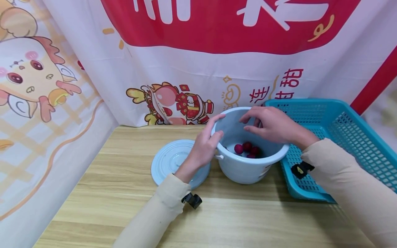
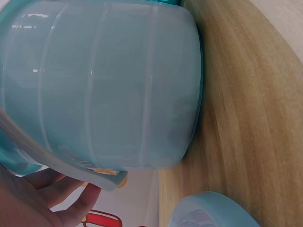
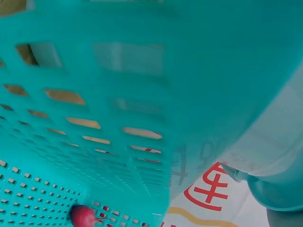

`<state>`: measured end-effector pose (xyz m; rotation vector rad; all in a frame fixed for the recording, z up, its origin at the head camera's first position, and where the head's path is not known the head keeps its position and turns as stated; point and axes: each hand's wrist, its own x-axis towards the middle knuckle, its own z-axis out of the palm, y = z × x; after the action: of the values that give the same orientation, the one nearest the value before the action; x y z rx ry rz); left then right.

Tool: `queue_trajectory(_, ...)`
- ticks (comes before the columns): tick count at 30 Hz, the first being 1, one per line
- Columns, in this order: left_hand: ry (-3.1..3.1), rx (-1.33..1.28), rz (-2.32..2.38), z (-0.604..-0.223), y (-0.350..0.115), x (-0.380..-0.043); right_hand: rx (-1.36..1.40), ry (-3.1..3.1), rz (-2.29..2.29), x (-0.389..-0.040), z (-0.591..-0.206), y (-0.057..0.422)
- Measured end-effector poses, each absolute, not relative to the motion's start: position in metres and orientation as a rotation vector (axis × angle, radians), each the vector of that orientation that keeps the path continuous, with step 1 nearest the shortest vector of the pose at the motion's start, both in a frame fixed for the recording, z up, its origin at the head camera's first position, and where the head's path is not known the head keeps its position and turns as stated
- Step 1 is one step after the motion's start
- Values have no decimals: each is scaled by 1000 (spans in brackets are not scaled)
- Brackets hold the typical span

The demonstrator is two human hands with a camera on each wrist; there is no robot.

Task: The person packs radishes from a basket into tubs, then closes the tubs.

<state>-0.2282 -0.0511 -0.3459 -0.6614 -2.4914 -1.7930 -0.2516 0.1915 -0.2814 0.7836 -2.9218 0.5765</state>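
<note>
A light-blue bucket (image 1: pixel 243 172) stands on the table with its mouth tipped slightly toward me. Several small red radishes (image 1: pixel 247 146) lie at its bottom. My left hand (image 1: pixel 204 143) grips the bucket's rim on the left side. In the left wrist view, that hand's fingers (image 2: pixel 80 205) curl at the rim, beside the bucket wall (image 2: pixel 113 85). Over the bucket's mouth hangs my right hand (image 1: pixel 271 125), thumb and fingers loosely bent and apart. Nothing shows between them. The right wrist view does not show the right hand's fingers clearly.
Right of the bucket, close against it, is a teal perforated basket (image 1: pixel 335 101). A single radish (image 3: pixel 84 216) lies inside it in the right wrist view. A light-blue lid (image 1: pixel 164 158) rests on the wooden table (image 1: pixel 124 172) to the left. A printed cloth (image 1: pixel 173 65) hangs behind.
</note>
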Motion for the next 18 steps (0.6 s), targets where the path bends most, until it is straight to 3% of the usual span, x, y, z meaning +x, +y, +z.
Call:
queue_trajectory(9, -2491, -656, -1766, -346, -50, -228, 757, -2902, 764, -250, -282, 197)
queue_trajectory(18, -2490, -651, -1765, -346, -51, -228, 631, -2751, 1228, -257, -283, 213)
